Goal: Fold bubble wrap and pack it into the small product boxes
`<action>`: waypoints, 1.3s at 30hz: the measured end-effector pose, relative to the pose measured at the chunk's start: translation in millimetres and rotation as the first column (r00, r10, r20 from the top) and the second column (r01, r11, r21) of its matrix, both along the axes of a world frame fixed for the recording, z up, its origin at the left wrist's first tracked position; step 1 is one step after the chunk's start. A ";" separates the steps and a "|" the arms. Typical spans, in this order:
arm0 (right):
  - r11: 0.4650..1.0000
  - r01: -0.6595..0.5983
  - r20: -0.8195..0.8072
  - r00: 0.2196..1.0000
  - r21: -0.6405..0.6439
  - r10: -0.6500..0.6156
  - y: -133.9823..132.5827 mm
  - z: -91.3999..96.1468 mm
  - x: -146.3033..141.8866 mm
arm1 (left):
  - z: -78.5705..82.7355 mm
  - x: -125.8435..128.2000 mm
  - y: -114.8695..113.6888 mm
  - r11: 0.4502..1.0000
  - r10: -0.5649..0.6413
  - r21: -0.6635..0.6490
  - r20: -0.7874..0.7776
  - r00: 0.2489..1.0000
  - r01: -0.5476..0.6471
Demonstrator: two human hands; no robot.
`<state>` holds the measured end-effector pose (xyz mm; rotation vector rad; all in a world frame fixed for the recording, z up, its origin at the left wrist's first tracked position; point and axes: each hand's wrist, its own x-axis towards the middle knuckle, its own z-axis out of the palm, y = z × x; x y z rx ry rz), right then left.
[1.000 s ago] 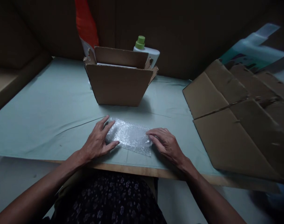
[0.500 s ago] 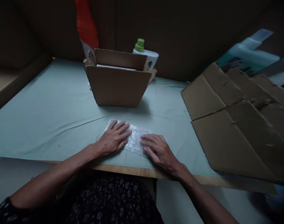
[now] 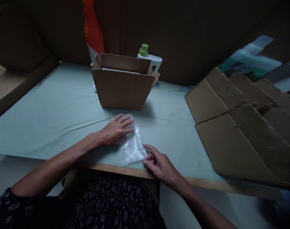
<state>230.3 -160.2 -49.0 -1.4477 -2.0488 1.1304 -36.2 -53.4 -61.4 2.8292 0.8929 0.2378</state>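
Note:
A small bundle of clear bubble wrap [image 3: 131, 147] lies near the front edge of the table, which is covered with a pale green cloth [image 3: 51, 108]. My left hand [image 3: 116, 130] lies flat on the bundle's far end, fingers stretched out. My right hand [image 3: 159, 163] is at the bundle's near right corner by the table edge, its fingertips touching the wrap. Beyond the hands stands an open cardboard box [image 3: 124, 84] with something white inside.
A white bottle with a green cap [image 3: 149, 57] stands behind the box. An orange and white object [image 3: 92, 30] rises at the back. Flattened cardboard sheets [image 3: 242, 124] cover the table's right side. A pale plastic object [image 3: 251, 57] lies at the far right.
The bubble wrap has turned from lying crosswise to pointing away from me. My left hand moved up onto its far end; my right hand drew back to the near corner.

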 end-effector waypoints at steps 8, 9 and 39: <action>0.821 -0.300 0.348 0.928 0.486 0.133 -13.8 8.5 10.8 | 6.9 -17.6 -63.1 0.998 0.013 -0.063 0.192 0.981 -0.001; 0.776 -0.385 0.401 0.897 0.500 0.186 -11.0 6.0 7.8 | 5.1 -18.1 -71.5 0.995 0.021 -0.099 0.199 0.980 -0.002; 0.727 -0.344 0.307 0.932 0.594 0.191 50.1 -18.2 -41.2 | -10.4 -0.1 -88.5 0.912 0.385 -0.066 0.485 0.785 -0.406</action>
